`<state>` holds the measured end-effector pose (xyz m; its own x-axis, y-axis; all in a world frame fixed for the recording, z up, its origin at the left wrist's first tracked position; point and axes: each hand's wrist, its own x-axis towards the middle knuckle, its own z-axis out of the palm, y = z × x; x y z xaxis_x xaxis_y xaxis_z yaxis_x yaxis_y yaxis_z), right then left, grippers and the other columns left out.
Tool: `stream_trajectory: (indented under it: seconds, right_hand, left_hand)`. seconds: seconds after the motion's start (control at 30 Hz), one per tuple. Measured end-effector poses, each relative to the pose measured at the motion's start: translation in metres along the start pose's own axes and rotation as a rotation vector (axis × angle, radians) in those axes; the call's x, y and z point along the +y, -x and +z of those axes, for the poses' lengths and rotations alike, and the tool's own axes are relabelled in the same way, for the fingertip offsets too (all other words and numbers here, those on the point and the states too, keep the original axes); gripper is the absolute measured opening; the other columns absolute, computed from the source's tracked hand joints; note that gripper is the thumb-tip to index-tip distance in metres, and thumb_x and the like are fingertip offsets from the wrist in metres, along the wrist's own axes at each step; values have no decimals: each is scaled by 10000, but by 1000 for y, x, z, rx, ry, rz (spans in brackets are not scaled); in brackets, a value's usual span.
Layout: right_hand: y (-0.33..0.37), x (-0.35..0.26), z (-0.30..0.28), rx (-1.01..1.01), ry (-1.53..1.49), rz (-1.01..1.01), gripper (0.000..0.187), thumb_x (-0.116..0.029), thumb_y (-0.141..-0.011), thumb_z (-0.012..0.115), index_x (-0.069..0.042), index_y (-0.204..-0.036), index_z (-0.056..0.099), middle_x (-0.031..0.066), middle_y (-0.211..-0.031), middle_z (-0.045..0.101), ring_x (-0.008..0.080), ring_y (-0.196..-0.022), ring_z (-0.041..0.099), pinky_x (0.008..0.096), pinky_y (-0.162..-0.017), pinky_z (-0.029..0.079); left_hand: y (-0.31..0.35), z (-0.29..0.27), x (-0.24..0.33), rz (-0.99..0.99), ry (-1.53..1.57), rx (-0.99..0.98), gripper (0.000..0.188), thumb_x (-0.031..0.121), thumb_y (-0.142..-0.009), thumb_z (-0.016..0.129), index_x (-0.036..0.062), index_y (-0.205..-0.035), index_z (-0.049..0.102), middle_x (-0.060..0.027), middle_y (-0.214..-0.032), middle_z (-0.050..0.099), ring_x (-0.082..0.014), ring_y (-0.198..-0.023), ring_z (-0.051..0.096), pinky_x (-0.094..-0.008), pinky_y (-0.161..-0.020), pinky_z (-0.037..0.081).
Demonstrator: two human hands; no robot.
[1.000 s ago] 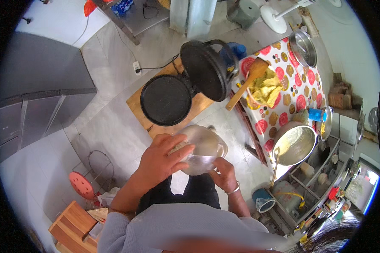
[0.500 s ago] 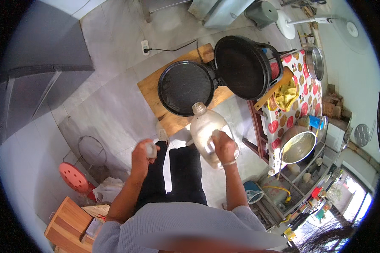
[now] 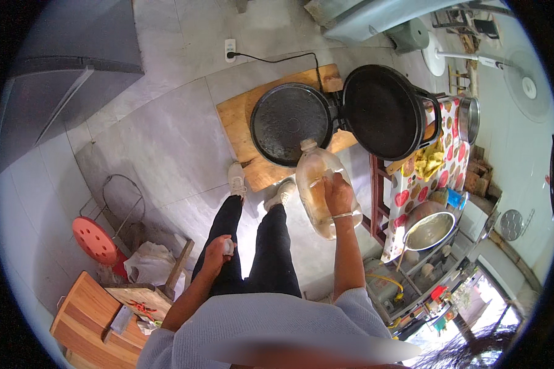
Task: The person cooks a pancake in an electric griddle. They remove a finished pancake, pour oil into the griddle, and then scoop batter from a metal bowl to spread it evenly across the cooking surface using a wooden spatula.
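Note:
My right hand point(image 3: 340, 195) grips a large clear plastic bottle point(image 3: 314, 203) by its upper side. The bottle is tilted, its uncapped mouth at the near rim of a round black electric griddle point(image 3: 289, 120). Shiny specks show on the griddle's lower plate. Its black lid point(image 3: 381, 111) is folded back to the right. Closed in front of my left thigh, my left hand point(image 3: 215, 255) holds a small whitish bottle cap point(image 3: 228, 247), partly hidden by the fingers.
The griddle stands on a wooden board point(image 3: 234, 123), its cord running to a power strip point(image 3: 229, 49). At right, a patterned table point(image 3: 406, 184) bears yellow food point(image 3: 429, 161) and a metal basin point(image 3: 431, 230). At left are a red stool point(image 3: 95, 240) and a chopping board point(image 3: 144, 301).
The view has shifted. My right hand has brought the bottle's mouth closer to the griddle plate, where more shiny specks now show. My left hand has dropped nearer my body with the cap.

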<state>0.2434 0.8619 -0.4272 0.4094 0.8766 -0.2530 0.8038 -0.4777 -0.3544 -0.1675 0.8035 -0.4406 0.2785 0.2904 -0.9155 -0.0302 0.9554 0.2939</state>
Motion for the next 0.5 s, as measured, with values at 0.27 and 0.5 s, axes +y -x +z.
stream_trajectory:
  seconds: [0.27, 0.5]
  right_hand:
    - [-18, -7, 9, -57, 84, 49, 296, -283, -873, 599, -1, -828, 522, 242, -667, 597, 411, -638, 610, 467, -563, 496]
    - [-24, 13, 20, -19, 124, 15, 312, -289, -817, 652, -7, -893, 540, 217, -663, 601, 403, -613, 609, 469, -529, 493]
  left_hand:
    - [-1, -7, -4, -11, 62, 4, 437, 432, -965, 455, 62, -1184, 536, -72, -909, 649, -101, -667, 571, -212, -551, 465]
    - [-9, -1, -1, 8, 59, 84, 437, 423, -966, 445, 54, -1187, 521, -97, -929, 647, -123, -660, 574, -226, -559, 478]
